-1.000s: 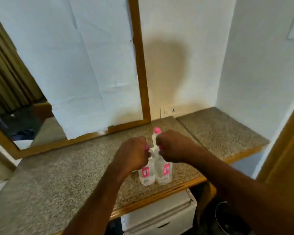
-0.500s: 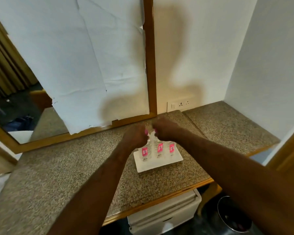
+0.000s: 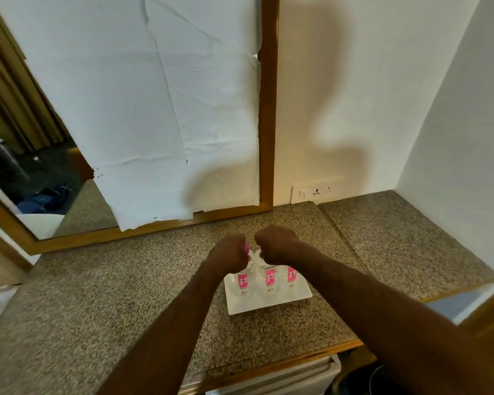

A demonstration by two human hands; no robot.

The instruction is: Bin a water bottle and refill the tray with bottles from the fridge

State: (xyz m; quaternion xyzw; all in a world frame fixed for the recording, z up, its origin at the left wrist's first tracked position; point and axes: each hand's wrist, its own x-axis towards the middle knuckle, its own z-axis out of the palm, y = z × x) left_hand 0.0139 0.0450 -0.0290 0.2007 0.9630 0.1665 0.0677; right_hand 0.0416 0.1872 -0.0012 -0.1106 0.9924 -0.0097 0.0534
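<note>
two fists: left hand (image 3: pixel 229 253) and right hand (image 3: pixel 277 244) each grip an upright bottle's top above the tray (image 3: pixel 268 305).

Left hand (image 3: pixel 231 253) and right hand (image 3: pixel 275 244) fisted atop bottles (image 3: pixel 269 276) on white tray (image 3: pixel 271 305).

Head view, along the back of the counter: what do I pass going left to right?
Mirror → white paper sheet → wooden mirror frame upright → wall socket plate → white side wall.
</note>
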